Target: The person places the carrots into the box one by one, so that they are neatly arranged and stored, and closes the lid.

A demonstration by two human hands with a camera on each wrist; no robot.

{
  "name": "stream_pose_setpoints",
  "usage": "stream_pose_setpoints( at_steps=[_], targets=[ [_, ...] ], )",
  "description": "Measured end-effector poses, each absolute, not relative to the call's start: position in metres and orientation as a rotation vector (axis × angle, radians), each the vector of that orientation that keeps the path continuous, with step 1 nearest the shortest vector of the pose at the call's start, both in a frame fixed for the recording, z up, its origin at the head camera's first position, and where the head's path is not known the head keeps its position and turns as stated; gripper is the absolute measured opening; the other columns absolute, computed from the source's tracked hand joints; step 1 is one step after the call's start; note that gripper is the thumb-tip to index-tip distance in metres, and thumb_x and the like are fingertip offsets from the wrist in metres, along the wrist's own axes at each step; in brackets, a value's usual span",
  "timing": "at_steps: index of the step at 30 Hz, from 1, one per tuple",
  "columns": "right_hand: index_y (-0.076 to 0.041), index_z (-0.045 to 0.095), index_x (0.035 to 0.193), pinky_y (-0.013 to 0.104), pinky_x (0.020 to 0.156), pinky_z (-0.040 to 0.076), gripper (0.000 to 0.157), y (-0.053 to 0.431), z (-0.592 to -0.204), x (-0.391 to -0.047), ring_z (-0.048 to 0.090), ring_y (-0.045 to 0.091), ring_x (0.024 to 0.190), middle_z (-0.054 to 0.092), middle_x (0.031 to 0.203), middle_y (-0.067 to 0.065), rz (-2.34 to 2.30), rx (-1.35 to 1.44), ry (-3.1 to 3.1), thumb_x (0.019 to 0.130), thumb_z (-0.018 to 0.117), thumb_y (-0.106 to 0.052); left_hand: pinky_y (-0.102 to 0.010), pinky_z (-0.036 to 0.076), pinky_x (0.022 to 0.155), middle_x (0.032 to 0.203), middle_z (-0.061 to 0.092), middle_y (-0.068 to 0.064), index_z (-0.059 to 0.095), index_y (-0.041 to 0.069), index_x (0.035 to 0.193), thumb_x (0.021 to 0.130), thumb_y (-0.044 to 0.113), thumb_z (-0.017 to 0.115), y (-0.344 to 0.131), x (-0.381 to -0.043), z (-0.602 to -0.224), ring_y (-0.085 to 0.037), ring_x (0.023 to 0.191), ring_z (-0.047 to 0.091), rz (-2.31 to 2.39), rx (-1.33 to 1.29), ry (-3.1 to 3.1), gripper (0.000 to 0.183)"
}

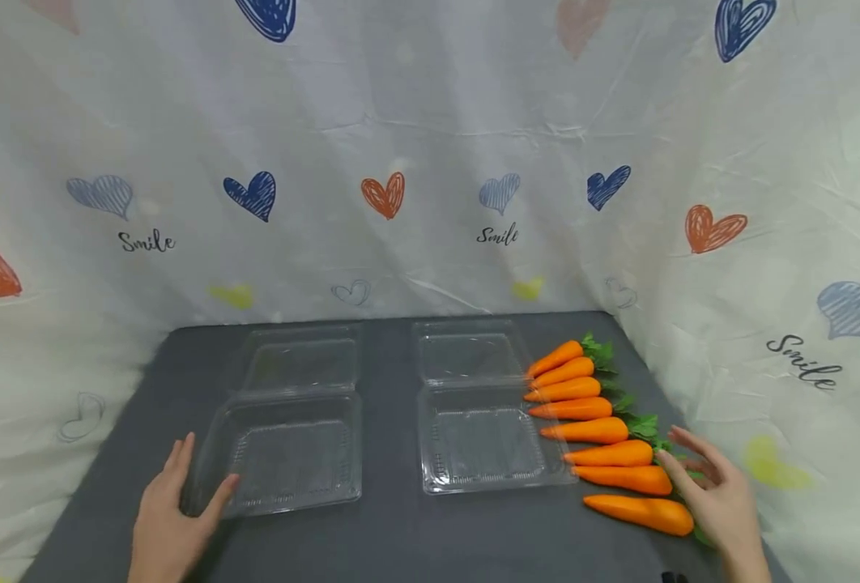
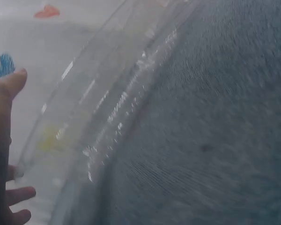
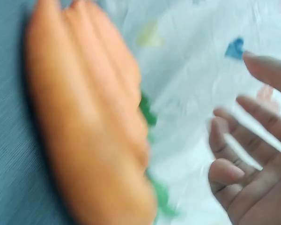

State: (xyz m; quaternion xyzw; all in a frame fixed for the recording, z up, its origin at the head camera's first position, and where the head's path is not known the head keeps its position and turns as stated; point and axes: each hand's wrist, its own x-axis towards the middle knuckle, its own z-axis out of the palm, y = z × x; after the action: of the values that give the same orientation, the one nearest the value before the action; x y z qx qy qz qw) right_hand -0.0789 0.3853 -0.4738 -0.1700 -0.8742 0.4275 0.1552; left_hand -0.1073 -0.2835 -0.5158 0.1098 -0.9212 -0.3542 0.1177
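Two clear plastic clamshell containers lie with lids folded back, the left container and the right container. My left hand is at the left container's near left side, thumb and fingers spread; whether it touches the plastic I cannot tell. Several orange carrots with green tops form a column on the right, some tips overlapping the right container's edge. Beside the nearest carrot and the leafy ends is my right hand. Its fingers are loosely bent and hold nothing in the right wrist view.
A dark grey table carries everything. White curtain printed with hearts and "Smile" hangs behind it and along both sides. A small black object shows at the bottom edge, near the right forearm.
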Motion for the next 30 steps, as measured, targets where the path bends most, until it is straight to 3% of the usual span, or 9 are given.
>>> stream_pose_setpoints(
  at_steps=[4,6,9,11,13,18,22,25,30],
  targets=[
    [-0.001,0.072,0.131,0.027,0.052,0.047,0.046,0.399,-0.486,-0.05,0.055,0.01,0.062,0.066,0.09,-0.031,1.176,-0.605,-2.495,0.097,0.082,-0.031,-0.078,0.025,0.114,0.168,0.035,-0.023,0.028,0.028,0.17,0.097,0.041,0.078,-0.278,-0.104,-0.531,-0.058,0.148,0.033,-1.129,0.369,-2.596,0.089],
    [0.001,0.074,0.124,0.029,0.05,0.042,0.042,0.403,-0.493,-0.04,0.049,0.015,0.057,0.067,0.082,-0.022,1.161,-0.607,-2.51,0.095,0.084,-0.027,-0.055,0.031,0.124,0.164,0.043,-0.022,0.031,0.032,0.169,0.097,0.035,0.08,-0.277,-0.103,-0.535,-0.048,0.145,0.042,-1.157,0.346,-2.547,0.087],
    [0.004,0.075,0.121,0.031,0.047,0.036,0.037,0.405,-0.505,-0.029,0.042,0.018,0.055,0.063,0.075,-0.01,1.152,-0.552,-2.511,0.092,0.086,-0.016,-0.014,0.029,0.116,0.163,0.047,-0.018,0.03,0.035,0.169,0.097,0.029,0.081,-0.277,-0.104,-0.54,-0.008,0.14,0.047,-1.159,0.257,-2.53,0.088],
    [0.006,0.075,0.119,0.03,0.047,0.035,0.037,0.405,-0.513,-0.025,0.044,0.015,0.059,0.064,0.078,-0.016,1.13,-0.493,-2.502,0.087,0.088,-0.007,-0.012,0.033,0.106,0.164,0.045,-0.015,0.029,0.034,0.169,0.096,0.026,0.081,-0.278,-0.105,-0.543,0.014,0.127,0.039,-1.143,0.184,-2.543,0.09],
    [0.008,0.075,0.119,0.03,0.046,0.034,0.039,0.405,-0.521,-0.022,0.045,0.013,0.059,0.064,0.084,-0.025,1.101,-0.421,-2.486,0.083,0.088,0.002,-0.034,0.04,0.111,0.167,0.041,-0.015,0.027,0.032,0.17,0.096,0.025,0.082,-0.279,-0.106,-0.546,0.023,0.119,0.029,-1.141,0.111,-2.57,0.093],
    [0.007,0.075,0.119,0.029,0.045,0.033,0.044,0.406,-0.536,-0.022,0.046,0.008,0.062,0.062,0.102,-0.04,1.062,-0.333,-2.411,0.077,0.087,0.014,-0.071,0.04,0.098,0.168,0.036,-0.022,0.025,0.028,0.171,0.091,0.023,0.086,-0.282,-0.105,-0.549,0.009,0.123,0.033,-1.161,0.011,-2.593,0.101],
    [0.008,0.074,0.121,0.027,0.044,0.032,0.048,0.409,-0.544,-0.025,0.046,0.0,0.068,0.058,0.106,-0.042,1.046,-0.33,-2.372,0.075,0.084,0.019,-0.029,0.034,0.119,0.17,0.034,-0.02,0.025,0.027,0.171,0.089,0.024,0.089,-0.284,-0.102,-0.551,0.015,0.126,0.03,-1.136,-0.01,-2.592,0.104],
    [0.01,0.073,0.12,0.017,0.049,0.039,0.047,0.412,-0.549,-0.026,0.05,-0.009,0.075,0.057,0.108,-0.043,1.051,-0.337,-2.371,0.076,0.082,0.022,0.004,0.018,0.098,0.171,0.033,-0.019,0.024,0.026,0.171,0.087,0.024,0.09,-0.284,-0.102,-0.552,0.025,0.125,0.023,-1.109,-0.034,-2.582,0.107],
    [0.009,0.073,0.123,0.019,0.045,0.037,0.048,0.415,-0.554,-0.024,0.042,0.001,0.05,0.061,0.095,-0.033,1.079,-0.366,-2.359,0.077,0.082,0.022,-0.019,0.036,0.104,0.172,0.031,-0.017,0.019,0.026,0.172,0.086,0.026,0.091,-0.284,-0.102,-0.553,0.025,0.123,0.025,-1.092,-0.03,-2.6,0.113]
  ],
)
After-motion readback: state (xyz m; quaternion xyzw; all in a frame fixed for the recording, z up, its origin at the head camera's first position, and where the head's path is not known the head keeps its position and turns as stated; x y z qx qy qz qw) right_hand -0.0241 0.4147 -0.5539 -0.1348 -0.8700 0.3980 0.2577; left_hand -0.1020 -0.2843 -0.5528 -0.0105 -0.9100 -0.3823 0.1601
